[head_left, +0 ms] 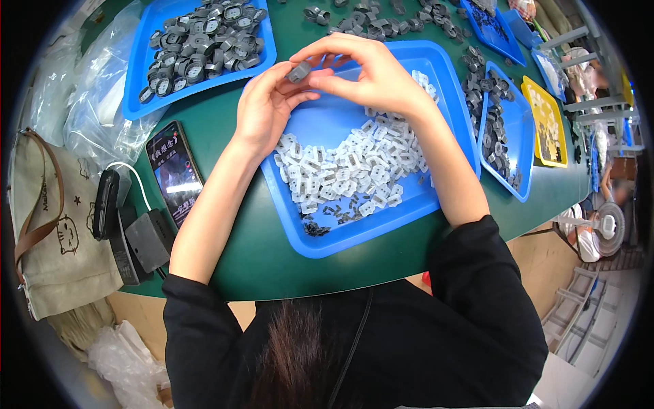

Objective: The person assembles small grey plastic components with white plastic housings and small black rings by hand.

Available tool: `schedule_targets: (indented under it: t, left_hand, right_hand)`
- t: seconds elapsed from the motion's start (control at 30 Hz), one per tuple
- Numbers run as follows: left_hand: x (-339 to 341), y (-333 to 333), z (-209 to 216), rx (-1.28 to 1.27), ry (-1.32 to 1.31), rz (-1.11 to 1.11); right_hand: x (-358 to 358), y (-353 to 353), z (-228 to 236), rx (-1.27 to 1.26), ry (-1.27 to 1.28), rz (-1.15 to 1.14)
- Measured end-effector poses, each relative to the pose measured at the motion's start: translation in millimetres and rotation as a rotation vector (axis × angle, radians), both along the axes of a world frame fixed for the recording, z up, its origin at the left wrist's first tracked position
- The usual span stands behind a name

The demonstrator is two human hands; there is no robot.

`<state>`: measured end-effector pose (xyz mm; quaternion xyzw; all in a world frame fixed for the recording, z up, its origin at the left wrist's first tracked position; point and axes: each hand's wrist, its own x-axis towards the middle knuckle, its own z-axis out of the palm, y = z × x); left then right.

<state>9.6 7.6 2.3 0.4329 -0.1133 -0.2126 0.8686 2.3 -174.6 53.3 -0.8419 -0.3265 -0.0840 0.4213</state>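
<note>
A small dark grey plastic housing (298,72) is held above the far edge of the blue tray (300,247) in front of me. The fingers of my left hand (267,105) close around its left side. From the right, my right hand (368,73) arches over, its index fingertip and thumb meeting at the same housing. Below my hands, the tray holds a heap of white plastic inserts (347,167). Small black pieces (315,229) lie in its near left corner. Part of the tray's far end is hidden by my hands.
Another blue tray (129,102) at the far left is full of grey housings; more loose housings (381,26) lie beyond my hands. A phone (174,170), a charger (148,240) and a cloth bag (68,238) sit left. Blue (524,146) and yellow trays (560,146) stand right.
</note>
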Motion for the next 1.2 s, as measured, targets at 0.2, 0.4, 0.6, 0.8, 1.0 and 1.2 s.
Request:
schedule_targets:
  t: [0.2,0.4,0.6,0.8,1.0,1.2]
  left_hand:
    - [1,3,-3,-0.015,0.022,-0.196]
    - [4,3,-6,-0.011,0.098,-0.206]
    - [5,5,-5,-0.041,0.131,-0.191]
    - [8,4,-6,-0.063,0.212,-0.135]
    - [3,5,0,-0.241,0.053,0.046]
    - [5,3,0,-0.198,0.022,0.113]
  right_hand:
    - [5,-1,-6,0.177,0.328,0.017]
    - [9,3,-15,0.238,0.360,-0.007]
    - [10,14,-2,0.088,0.308,-0.065]
    - [31,21,17,0.164,0.263,-0.186]
    - [36,42,34,0.265,0.319,-0.021]
    - [18,45,8,0.208,0.239,-0.109]
